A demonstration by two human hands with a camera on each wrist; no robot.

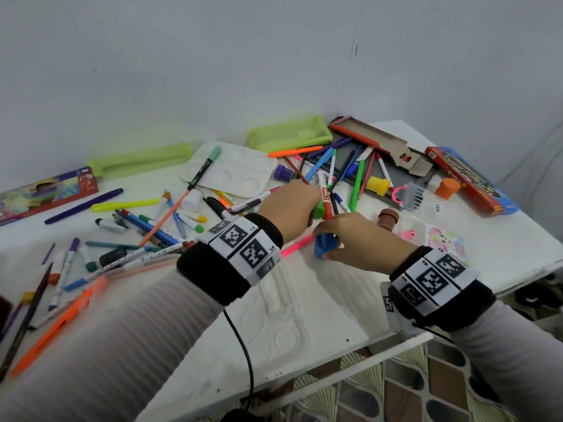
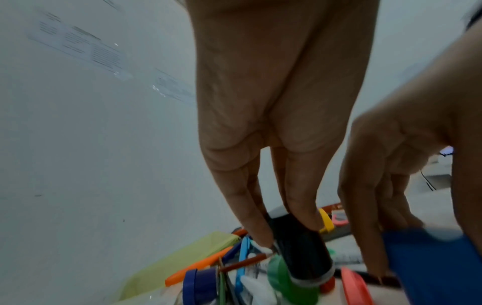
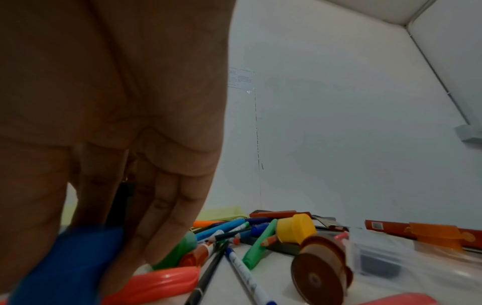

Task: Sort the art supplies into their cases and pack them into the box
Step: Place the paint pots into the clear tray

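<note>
My left hand (image 1: 292, 205) reaches into the pile of markers at mid table. In the left wrist view its fingers (image 2: 263, 233) pinch a black paint pot (image 2: 300, 251) that stands against a green pot (image 2: 287, 282). The head view hides the black pot behind the hand, and only the green pot (image 1: 318, 212) peeks out. Just to the right, my right hand (image 1: 338, 237) grips a blue paint pot (image 1: 325, 245) (image 3: 65, 266) on the table, above a pink marker (image 1: 297, 246).
Loose markers and pencils cover the white table (image 1: 304, 315). A brown pot (image 1: 388, 219), yellow pot (image 1: 377, 185), purple pot (image 1: 283, 172) and orange pot (image 1: 447, 187) lie around. Two green cases (image 1: 289, 134) (image 1: 140, 159), a white palette (image 1: 237, 170), an open cardboard box (image 1: 380, 141) and a red box (image 1: 469, 178) sit at the back.
</note>
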